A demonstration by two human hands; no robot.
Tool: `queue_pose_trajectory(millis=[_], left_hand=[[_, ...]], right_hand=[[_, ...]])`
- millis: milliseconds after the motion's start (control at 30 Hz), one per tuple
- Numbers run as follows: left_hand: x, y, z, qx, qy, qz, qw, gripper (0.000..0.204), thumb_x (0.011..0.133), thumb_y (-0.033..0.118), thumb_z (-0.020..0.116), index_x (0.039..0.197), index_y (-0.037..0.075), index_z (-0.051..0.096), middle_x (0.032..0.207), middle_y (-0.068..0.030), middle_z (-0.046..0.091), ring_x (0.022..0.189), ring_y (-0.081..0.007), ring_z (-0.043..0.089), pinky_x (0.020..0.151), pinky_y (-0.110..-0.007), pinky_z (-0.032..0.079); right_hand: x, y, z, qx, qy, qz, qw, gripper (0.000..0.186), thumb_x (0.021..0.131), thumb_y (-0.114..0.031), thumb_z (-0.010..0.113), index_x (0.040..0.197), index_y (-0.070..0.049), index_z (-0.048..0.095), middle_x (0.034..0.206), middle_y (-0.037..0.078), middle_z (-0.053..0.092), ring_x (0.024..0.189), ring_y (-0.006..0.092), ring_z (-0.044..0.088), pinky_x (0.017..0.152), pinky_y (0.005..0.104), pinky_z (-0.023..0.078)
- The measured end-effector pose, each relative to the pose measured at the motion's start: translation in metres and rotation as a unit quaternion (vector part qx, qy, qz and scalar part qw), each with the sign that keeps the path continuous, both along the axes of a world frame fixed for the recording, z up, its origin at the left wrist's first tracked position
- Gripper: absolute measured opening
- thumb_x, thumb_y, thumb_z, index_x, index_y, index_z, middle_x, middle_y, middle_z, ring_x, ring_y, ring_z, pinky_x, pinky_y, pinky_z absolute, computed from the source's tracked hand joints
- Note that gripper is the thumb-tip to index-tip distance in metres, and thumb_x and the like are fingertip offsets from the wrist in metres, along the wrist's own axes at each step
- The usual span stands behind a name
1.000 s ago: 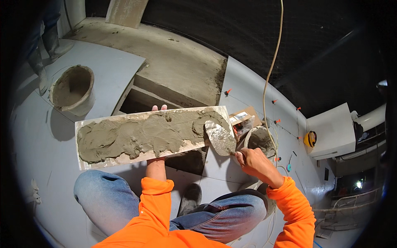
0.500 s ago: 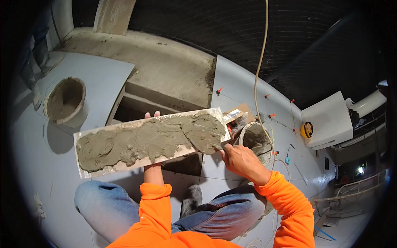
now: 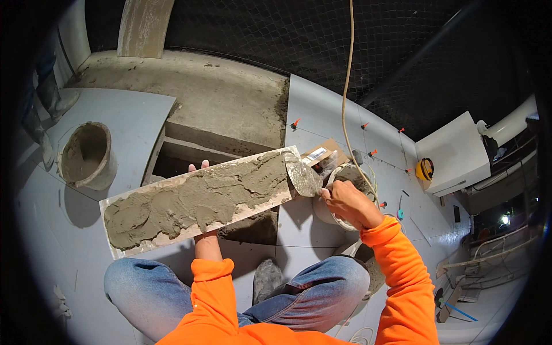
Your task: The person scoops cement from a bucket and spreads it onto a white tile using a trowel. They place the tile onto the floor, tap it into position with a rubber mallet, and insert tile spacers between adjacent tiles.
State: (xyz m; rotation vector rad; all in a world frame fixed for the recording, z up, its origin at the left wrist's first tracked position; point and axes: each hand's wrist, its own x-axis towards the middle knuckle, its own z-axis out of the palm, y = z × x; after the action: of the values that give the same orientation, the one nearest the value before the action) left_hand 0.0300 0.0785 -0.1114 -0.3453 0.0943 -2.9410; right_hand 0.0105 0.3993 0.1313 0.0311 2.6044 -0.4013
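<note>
A long narrow tile (image 3: 279, 200) lies tilted across my lap area, its upper face coated with uneven grey mortar (image 3: 195, 198). Beneath it, my left hand (image 3: 199, 166) bears the weight; two fingertips show past the far edge and the wrist at the near edge, while the palm is hidden. My right hand (image 3: 352, 203) is closed round the handle of a trowel (image 3: 305, 177), whose mortar-smeared blade is at the tile's right end. Under my right hand stands a bucket (image 3: 324, 214), partly covered by the hand.
A mortar-caked bucket (image 3: 109, 164) stands at left, near another person's boots (image 3: 57, 100). Beyond the tile, a gap (image 3: 178, 158) opens in the floor beside bare concrete (image 3: 190, 86). Orange levelling clips (image 3: 372, 153), a cardboard box (image 3: 329, 150) and a hanging cable (image 3: 346, 86) are to the right.
The trowel has slid off the mortar to the tile's right end, and my right hand has moved right and slightly up. The tile's right end is tilted up more.
</note>
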Motion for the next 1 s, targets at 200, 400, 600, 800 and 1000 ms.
queue_pose_trajectory(millis=[200,400,600,800,1000], left_hand=[[0.001,-0.002,-0.007,0.026,-0.041,0.015,0.999,0.079,0.112,0.067,0.034,0.173,0.016,0.034,0.180,-0.0182,0.028,0.165,-0.0385,0.027,0.134,-0.063,0.022],[0.001,-0.001,-0.002,0.007,-0.130,0.058,0.990,0.079,0.111,0.068,0.035,0.172,0.017,0.035,0.178,-0.0186,0.031,0.166,-0.0360,0.026,0.133,-0.066,0.024],[0.005,0.000,-0.008,0.015,-0.145,0.059,0.988,0.080,0.111,0.069,0.034,0.172,0.018,0.036,0.179,-0.0142,0.032,0.167,-0.0354,0.025,0.133,-0.067,0.023],[0.003,0.000,-0.020,0.007,0.031,0.054,0.998,0.079,0.111,0.069,0.033,0.172,0.019,0.034,0.179,-0.0146,0.032,0.166,-0.0356,0.026,0.133,-0.067,0.022],[0.010,-0.002,-0.017,0.021,-0.168,0.046,0.985,0.077,0.111,0.070,0.034,0.170,0.021,0.040,0.175,-0.0089,0.041,0.164,-0.0356,0.032,0.131,-0.070,0.024]], right_hand=[[0.022,-0.011,0.007,-0.112,-0.147,-0.073,0.980,0.052,0.113,-0.038,0.052,0.097,0.007,0.070,0.074,0.013,0.070,0.059,0.0237,0.069,0.057,0.0403,0.057],[0.034,-0.027,-0.003,-0.100,-0.165,-0.050,0.980,0.052,0.114,-0.040,0.053,0.108,0.007,0.072,0.078,0.013,0.071,0.061,0.0214,0.069,0.058,0.0376,0.057],[0.042,-0.056,-0.026,-0.107,-0.100,0.051,0.988,0.050,0.113,-0.038,0.055,0.105,0.008,0.073,0.075,0.022,0.070,0.063,0.0367,0.068,0.062,0.0464,0.055],[0.037,-0.036,-0.022,-0.049,-0.084,0.148,0.984,0.046,0.112,-0.034,0.057,0.097,0.006,0.074,0.076,0.032,0.067,0.077,0.0539,0.068,0.069,0.0578,0.052],[0.024,-0.017,-0.016,0.016,-0.104,0.088,0.991,0.044,0.113,-0.034,0.055,0.098,0.002,0.076,0.059,0.015,0.064,0.062,0.0311,0.072,0.063,0.0454,0.055]])
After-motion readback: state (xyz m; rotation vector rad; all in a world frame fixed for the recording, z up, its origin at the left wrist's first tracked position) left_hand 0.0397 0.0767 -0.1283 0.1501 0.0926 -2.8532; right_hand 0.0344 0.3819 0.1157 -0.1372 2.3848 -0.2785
